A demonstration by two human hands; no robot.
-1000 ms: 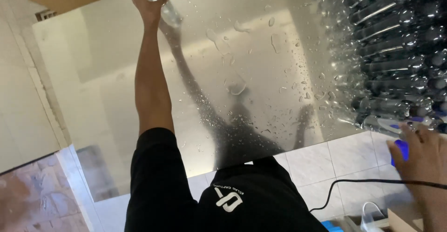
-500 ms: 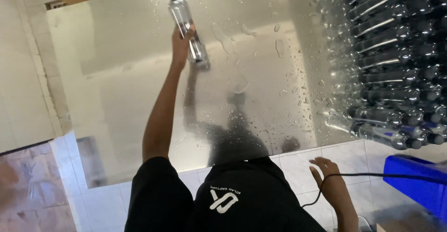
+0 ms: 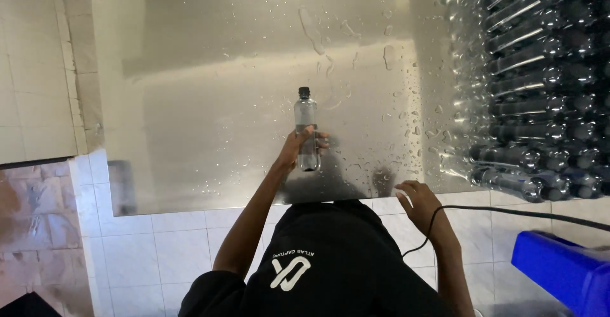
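The left hand (image 3: pixel 297 150) has come well back toward the body: half a second ago it was stretched out across the wet steel counter (image 3: pixel 210 120) with the clear plastic bottle (image 3: pixel 306 128) held far out near the back edge, and 1 second ago it was reaching further still, right at the top of the sheet. Now the arm is bent and the bottle sits over the middle of the counter, near the front, its dark cap pointing away from the person and its base toward them, fingers wrapped firmly round the lower half. I cannot tell whether the base rests on the metal or hangs just above it. So 1 bottle has been fetched from the far side and brought within easy reach. The right hand (image 3: pixel 418 201) has shifted too; it lay lower on the white tiled edge (image 3: pixel 190 218) before, and now rests at the counter's front lip, fingers loosely curled, gripping nothing that I can see, with a thin black cable (image 3: pixel 508 210) running past the wrist. Off to the right, well apart from the held bottle, lies a packed stack of similar bottles (image 3: pixel 540 101) on their sides, caps facing right, and a blue bin (image 3: pixel 562 269) stands below them.
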